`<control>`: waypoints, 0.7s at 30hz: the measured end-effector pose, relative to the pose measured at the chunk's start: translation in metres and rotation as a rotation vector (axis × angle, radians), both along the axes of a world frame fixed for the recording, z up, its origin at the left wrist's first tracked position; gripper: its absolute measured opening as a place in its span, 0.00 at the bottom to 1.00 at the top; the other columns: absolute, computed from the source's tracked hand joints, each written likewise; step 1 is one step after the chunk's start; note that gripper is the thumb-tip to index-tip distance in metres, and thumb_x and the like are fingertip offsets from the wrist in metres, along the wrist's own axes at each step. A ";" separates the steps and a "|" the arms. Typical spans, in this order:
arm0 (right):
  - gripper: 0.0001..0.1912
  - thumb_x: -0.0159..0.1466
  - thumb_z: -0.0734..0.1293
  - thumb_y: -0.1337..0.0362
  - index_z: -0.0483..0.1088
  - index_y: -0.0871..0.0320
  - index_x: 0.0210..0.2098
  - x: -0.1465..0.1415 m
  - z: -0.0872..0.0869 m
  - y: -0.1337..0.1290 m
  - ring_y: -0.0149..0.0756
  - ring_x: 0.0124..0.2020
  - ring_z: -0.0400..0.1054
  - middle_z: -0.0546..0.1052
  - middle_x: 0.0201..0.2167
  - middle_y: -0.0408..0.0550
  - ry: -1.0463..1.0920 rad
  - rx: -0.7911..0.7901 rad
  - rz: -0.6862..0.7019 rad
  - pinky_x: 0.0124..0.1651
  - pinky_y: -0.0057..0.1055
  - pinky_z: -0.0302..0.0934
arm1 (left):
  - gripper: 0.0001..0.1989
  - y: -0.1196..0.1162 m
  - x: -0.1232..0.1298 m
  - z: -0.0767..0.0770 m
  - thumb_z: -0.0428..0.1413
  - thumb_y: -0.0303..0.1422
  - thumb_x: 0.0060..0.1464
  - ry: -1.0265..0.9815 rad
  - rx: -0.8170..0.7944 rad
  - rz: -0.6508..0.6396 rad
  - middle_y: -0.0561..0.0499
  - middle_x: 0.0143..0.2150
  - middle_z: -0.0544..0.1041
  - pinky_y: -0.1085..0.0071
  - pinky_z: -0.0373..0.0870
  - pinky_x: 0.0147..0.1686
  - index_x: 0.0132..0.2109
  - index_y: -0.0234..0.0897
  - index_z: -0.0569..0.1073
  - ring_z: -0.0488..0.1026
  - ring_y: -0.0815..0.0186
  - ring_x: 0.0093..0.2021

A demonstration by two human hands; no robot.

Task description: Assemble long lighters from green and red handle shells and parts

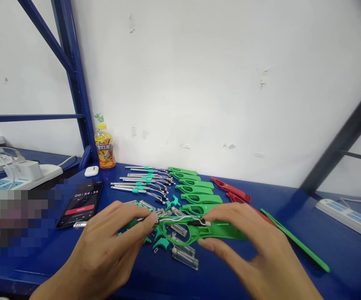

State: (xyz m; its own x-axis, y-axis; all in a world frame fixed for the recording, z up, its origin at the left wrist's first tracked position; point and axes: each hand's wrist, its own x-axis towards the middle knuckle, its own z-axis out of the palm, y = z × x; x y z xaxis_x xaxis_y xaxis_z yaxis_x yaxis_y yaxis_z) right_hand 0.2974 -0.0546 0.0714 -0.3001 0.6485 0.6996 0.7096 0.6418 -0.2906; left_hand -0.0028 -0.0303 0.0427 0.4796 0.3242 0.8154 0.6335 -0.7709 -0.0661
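Observation:
My left hand [114, 239] is closed, pinching the end of a thin metal rod whose twisted white and black wires [183, 218] run to the right. These wires end in a small black connector [199, 223], which lies over a green plastic housing [220, 231] with an oval loop. Curved round the housing's right part is my right hand [255, 237], its thumb at the lower edge and fingertips by the connector. The fingers hide part of the rod and of the housing. Beneath both hands lie clear plastic tubes [185, 258] and teal plastic clips [161, 243].
Several metal rods with wires [139, 184] lie behind, beside a row of green housings [195, 189]. Red housings [230, 188] and a long green strip [295, 241] are at right. A phone [82, 204], white case [91, 171], drink bottle [104, 148] and power strip [349, 216] stand around.

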 end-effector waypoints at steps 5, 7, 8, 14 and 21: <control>0.13 0.68 0.78 0.63 0.76 0.45 0.50 0.002 -0.005 0.006 0.40 0.50 0.80 0.82 0.48 0.42 -0.006 -0.060 0.019 0.51 0.33 0.76 | 0.21 0.002 0.000 0.000 0.55 0.12 0.65 0.001 0.022 0.005 0.48 0.48 0.81 0.66 0.71 0.46 0.56 0.39 0.77 0.77 0.65 0.43; 0.13 0.68 0.78 0.64 0.76 0.45 0.49 0.001 -0.006 0.008 0.41 0.51 0.80 0.82 0.49 0.43 0.001 -0.089 0.023 0.50 0.33 0.76 | 0.21 0.001 0.000 0.000 0.55 0.12 0.65 -0.011 0.015 0.000 0.48 0.48 0.82 0.66 0.71 0.46 0.56 0.39 0.77 0.77 0.65 0.42; 0.13 0.67 0.78 0.65 0.76 0.45 0.48 0.000 -0.007 0.008 0.42 0.52 0.80 0.82 0.49 0.43 0.011 -0.104 0.017 0.50 0.34 0.76 | 0.21 0.001 0.001 0.001 0.55 0.12 0.64 -0.019 0.014 -0.004 0.49 0.47 0.82 0.67 0.71 0.45 0.55 0.39 0.77 0.77 0.65 0.42; 0.17 0.63 0.80 0.72 0.76 0.47 0.45 -0.007 -0.010 0.008 0.41 0.53 0.79 0.82 0.49 0.42 0.103 -0.101 -0.011 0.52 0.34 0.74 | 0.21 0.003 0.002 0.002 0.56 0.12 0.64 -0.032 0.038 -0.006 0.50 0.46 0.83 0.67 0.72 0.43 0.55 0.40 0.78 0.78 0.66 0.40; 0.21 0.60 0.83 0.71 0.76 0.45 0.45 -0.006 -0.009 0.006 0.38 0.49 0.80 0.82 0.46 0.37 0.096 -0.092 -0.050 0.49 0.30 0.74 | 0.17 0.004 0.003 0.002 0.57 0.14 0.66 -0.023 0.027 -0.044 0.49 0.48 0.82 0.67 0.72 0.44 0.54 0.37 0.78 0.76 0.66 0.42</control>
